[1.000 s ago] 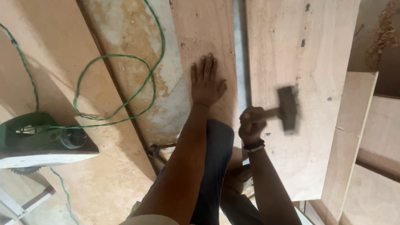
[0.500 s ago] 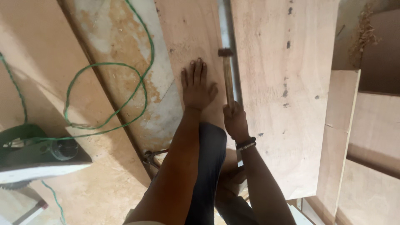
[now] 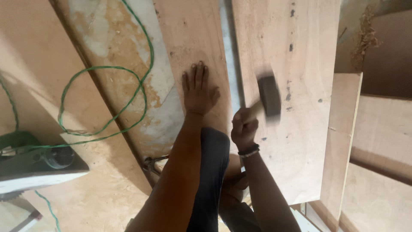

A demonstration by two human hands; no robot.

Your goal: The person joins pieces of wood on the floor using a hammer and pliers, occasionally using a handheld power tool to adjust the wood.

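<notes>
Gripping a hammer point(image 3: 269, 95) w/ closed right hand point(image 3: 244, 128), head blurred over wide plank point(image 3: 296, 141), centre-right of frame. Left hand point(image 3: 198, 91) open, flat on narrow plank point(image 3: 193, 38), centre. Green cable point(image 3: 103, 68) & saw point(image 3: 34, 165) at left.

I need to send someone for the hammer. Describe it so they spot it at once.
Start at the wide pale plywood sheet right of centre. Over it the right hand grips a light wooden handle. At its end sits the hammer, the only dark blocky head there, blurred against the pale boards.
</notes>
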